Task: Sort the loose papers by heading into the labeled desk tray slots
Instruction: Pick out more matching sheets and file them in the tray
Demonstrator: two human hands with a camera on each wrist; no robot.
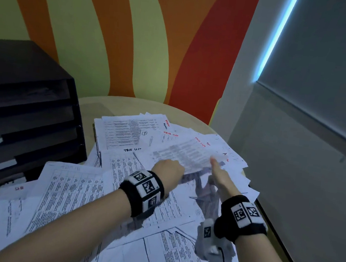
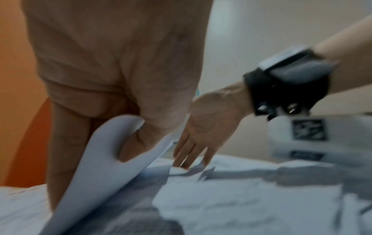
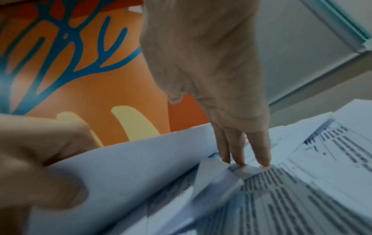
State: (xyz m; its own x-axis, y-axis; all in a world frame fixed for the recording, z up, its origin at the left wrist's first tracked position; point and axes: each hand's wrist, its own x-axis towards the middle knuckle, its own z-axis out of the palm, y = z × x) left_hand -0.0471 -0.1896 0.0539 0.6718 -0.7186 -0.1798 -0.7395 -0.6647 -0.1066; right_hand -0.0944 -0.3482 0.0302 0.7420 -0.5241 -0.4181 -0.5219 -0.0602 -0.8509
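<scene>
Loose printed papers [image 1: 117,189] cover the round table, some with red or black handwritten headings. My left hand [image 1: 168,169] pinches the near edge of one printed sheet [image 1: 186,154], which is raised off the pile and blurred. The left wrist view shows that sheet [image 2: 96,159] curling round my thumb. My right hand [image 1: 217,171] reaches out beside it with straight fingers [image 3: 241,152], whose tips press on the papers [image 3: 302,182] under the lifted sheet [image 3: 130,167]. The dark desk tray [image 1: 28,113] with stacked slots stands at the left; its labels are too small to read.
The table edge [image 1: 127,101] curves round behind the pile. A grey wall with a window blind [image 1: 316,72] stands close on the right. Papers reach up to the tray's foot at the left.
</scene>
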